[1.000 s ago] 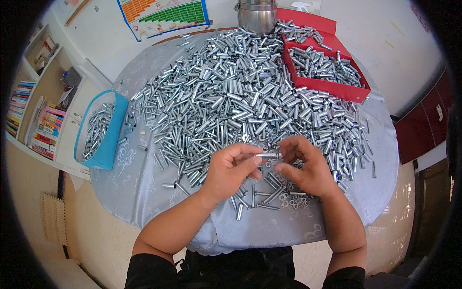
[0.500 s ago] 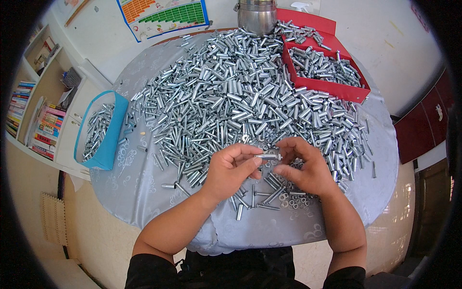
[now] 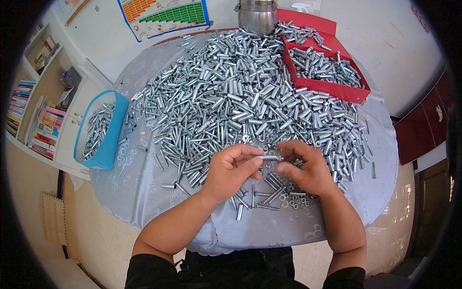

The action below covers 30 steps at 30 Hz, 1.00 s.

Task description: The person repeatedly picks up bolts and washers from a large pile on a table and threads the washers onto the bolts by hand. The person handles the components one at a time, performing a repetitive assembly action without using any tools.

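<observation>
My left hand (image 3: 230, 168) pinches a shiny metal expansion bolt (image 3: 270, 158) between thumb and fingers, its sleeve pointing right. At the bolt's far end is my right hand (image 3: 308, 167), curved around it with thumb and index finger apart. Whether its other fingers touch the bolt I cannot tell. Below the hands lie loose nuts and washers (image 3: 299, 200), partly covered by my right hand. Several long bolts and sleeves (image 3: 239, 212) rest beside them. A large heap of metal sleeves and bolts (image 3: 226, 96) spreads beyond both hands.
A blue fabric bin (image 3: 111, 144) holding bolts stands at the left of the cloth-covered round table (image 3: 144, 202). At the back right is an open red box (image 3: 332, 91) filled with bolts, next to a steel pot (image 3: 257, 19). A bookshelf (image 3: 29, 91) stands beyond the left edge.
My right thumb and fingers have shifted very slightly right at the bolt's end. The left hand still grips the bolt in nearly the same place.
</observation>
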Each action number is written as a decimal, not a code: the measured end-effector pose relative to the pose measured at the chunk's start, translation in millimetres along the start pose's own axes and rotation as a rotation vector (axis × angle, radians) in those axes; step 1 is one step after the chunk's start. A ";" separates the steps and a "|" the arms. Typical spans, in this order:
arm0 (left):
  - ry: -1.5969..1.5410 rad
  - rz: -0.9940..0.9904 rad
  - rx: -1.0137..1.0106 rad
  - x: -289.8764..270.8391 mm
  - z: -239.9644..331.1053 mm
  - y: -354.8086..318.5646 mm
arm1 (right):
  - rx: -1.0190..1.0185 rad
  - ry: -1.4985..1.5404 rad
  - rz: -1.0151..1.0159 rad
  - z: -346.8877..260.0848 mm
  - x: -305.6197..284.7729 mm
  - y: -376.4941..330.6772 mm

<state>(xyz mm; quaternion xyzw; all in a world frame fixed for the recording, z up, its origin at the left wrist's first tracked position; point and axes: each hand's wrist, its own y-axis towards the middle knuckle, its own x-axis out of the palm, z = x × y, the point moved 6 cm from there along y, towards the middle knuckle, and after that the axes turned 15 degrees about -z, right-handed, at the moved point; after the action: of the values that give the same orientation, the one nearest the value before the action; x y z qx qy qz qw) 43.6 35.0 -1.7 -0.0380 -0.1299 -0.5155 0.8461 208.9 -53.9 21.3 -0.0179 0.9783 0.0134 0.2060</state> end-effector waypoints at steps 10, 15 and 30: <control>0.078 -0.012 0.012 2.5 3.0 -1.8 | 0.028 0.090 -0.043 1.8 2.3 -1.2; 0.079 -0.037 0.027 3.8 1.0 -1.2 | -0.007 0.302 0.033 4.4 3.4 -0.4; 0.111 0.299 0.165 -12.9 15.4 -5.3 | -0.410 0.846 0.351 -3.4 -41.6 -1.9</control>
<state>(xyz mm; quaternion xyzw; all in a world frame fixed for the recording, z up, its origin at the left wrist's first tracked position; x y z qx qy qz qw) 30.5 46.7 9.4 0.0413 -0.1175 -0.3727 0.9195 245.7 -54.7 41.2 0.1032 0.9416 0.2313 -0.2219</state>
